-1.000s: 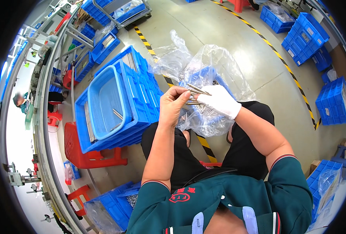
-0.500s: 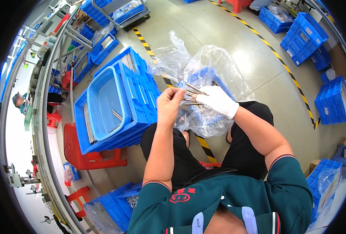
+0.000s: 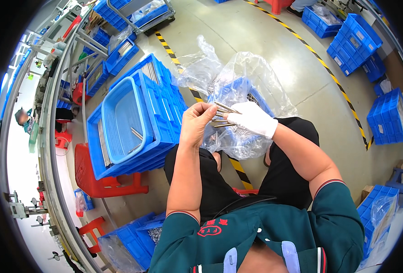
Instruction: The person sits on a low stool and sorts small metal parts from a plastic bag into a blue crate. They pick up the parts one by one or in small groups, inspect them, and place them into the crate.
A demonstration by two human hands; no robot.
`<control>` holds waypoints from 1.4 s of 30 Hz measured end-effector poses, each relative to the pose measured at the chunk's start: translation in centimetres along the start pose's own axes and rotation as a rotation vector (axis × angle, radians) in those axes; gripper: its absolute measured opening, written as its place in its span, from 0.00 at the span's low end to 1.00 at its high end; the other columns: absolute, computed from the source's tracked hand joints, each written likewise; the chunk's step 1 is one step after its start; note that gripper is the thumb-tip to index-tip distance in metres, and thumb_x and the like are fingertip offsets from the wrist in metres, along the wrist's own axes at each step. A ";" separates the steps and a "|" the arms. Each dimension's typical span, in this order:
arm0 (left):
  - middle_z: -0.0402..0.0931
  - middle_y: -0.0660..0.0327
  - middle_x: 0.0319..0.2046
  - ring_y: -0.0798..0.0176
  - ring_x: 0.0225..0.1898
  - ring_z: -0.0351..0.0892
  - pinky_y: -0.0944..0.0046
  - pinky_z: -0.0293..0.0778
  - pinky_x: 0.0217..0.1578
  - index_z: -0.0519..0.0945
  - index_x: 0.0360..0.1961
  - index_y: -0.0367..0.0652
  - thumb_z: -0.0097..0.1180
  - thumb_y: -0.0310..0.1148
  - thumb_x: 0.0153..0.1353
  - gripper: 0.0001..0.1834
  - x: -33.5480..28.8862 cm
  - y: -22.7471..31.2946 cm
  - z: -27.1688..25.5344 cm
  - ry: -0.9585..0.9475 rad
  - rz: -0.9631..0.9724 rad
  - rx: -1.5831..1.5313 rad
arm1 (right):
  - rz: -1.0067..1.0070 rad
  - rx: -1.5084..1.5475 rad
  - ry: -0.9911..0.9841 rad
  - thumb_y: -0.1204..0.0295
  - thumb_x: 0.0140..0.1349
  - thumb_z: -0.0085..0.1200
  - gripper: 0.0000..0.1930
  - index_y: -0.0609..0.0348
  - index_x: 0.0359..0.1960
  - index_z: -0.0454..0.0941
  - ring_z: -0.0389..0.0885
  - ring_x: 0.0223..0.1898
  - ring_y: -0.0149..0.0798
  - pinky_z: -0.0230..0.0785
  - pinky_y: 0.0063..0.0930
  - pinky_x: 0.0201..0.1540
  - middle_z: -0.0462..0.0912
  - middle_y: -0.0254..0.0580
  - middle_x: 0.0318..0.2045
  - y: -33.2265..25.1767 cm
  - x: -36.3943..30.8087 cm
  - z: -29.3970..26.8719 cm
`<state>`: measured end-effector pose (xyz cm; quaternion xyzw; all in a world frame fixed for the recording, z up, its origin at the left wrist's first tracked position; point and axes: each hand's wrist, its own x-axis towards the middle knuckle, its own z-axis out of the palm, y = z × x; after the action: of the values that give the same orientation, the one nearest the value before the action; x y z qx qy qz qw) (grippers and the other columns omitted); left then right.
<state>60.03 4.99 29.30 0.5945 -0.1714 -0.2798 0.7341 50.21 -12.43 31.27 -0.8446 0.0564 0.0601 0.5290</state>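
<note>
My right hand [image 3: 254, 120], in a white glove, is closed around several slim metal rods [image 3: 228, 108] that fan out toward the left. My bare left hand [image 3: 194, 123] has thumb and forefinger pinched together at the end of one rod; the exact contact is hard to see. Below both hands stands a blue crate [image 3: 259, 101] lined with a clear plastic bag [image 3: 274, 86], with more metal pieces inside. On the left, a light blue mesh basket [image 3: 124, 111] sits on stacked blue crates [image 3: 167, 116] and has a few rods in it.
Longer rods [image 3: 105, 144] lie in the stacked crate beside the basket. A red stool [image 3: 90, 170] is next to the stack. Yellow-black tape [image 3: 337, 88] crosses the floor. More blue crates [image 3: 385, 117] stand at the right, and a wheeled cart [image 3: 153, 20] is at the far left.
The rods have shifted slightly in the gloved hand, their spread and angle changing. My left hand has turned a little and its fingertips are nearer the rod ends.
</note>
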 end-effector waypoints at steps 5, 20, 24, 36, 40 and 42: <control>0.77 0.66 0.26 0.75 0.29 0.71 0.73 0.65 0.35 0.81 0.32 0.36 0.65 0.34 0.56 0.11 0.2 -0.2 -0.2 -0.012 -0.027 -0.007 | -0.062 -0.089 0.040 0.54 0.60 0.48 0.20 0.62 0.32 0.77 0.77 0.32 0.53 0.67 0.39 0.36 0.79 0.53 0.27 0.5 -0.1 0.2; 0.78 0.64 0.26 0.73 0.26 0.71 0.70 0.67 0.32 0.80 0.30 0.37 0.60 0.35 0.60 0.10 0.0 -0.8 0.7 0.042 -0.048 -0.151 | -0.035 -0.004 0.080 0.52 0.61 0.49 0.22 0.63 0.30 0.77 0.76 0.29 0.51 0.65 0.38 0.34 0.78 0.52 0.24 0.4 0.2 0.5; 0.79 0.61 0.28 0.69 0.28 0.75 0.68 0.70 0.34 0.79 0.33 0.38 0.57 0.34 0.62 0.09 0.3 -0.7 0.1 -0.043 -0.149 -0.302 | -0.051 -0.018 0.070 0.52 0.61 0.49 0.22 0.63 0.32 0.78 0.76 0.30 0.51 0.66 0.38 0.35 0.78 0.53 0.26 0.8 0.4 0.7; 0.81 0.62 0.30 0.69 0.31 0.77 0.68 0.70 0.36 0.79 0.36 0.40 0.58 0.34 0.61 0.08 0.2 -1.0 0.4 -0.006 -0.125 -0.158 | -0.059 0.012 0.112 0.53 0.61 0.49 0.22 0.63 0.34 0.79 0.77 0.31 0.51 0.67 0.38 0.35 0.79 0.53 0.27 0.7 0.2 0.7; 0.80 0.64 0.30 0.73 0.30 0.75 0.72 0.68 0.36 0.81 0.35 0.36 0.61 0.33 0.59 0.10 -0.1 -0.2 1.0 0.047 -0.006 -0.017 | -0.038 -0.014 0.107 0.52 0.61 0.48 0.22 0.63 0.33 0.79 0.77 0.31 0.51 0.66 0.39 0.35 0.79 0.53 0.27 1.0 0.6 0.7; 0.80 0.63 0.30 0.74 0.31 0.75 0.72 0.69 0.36 0.81 0.36 0.35 0.62 0.32 0.58 0.10 -0.2 -0.3 0.8 0.033 -0.006 -0.011 | -0.055 -0.004 0.106 0.52 0.61 0.48 0.22 0.63 0.33 0.79 0.77 0.30 0.51 0.66 0.39 0.34 0.79 0.54 0.27 1.3 0.7 0.9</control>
<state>59.39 4.46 29.24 0.5955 -0.1558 -0.2729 0.7393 50.63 -12.24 29.57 -0.8488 0.0608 0.0008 0.5252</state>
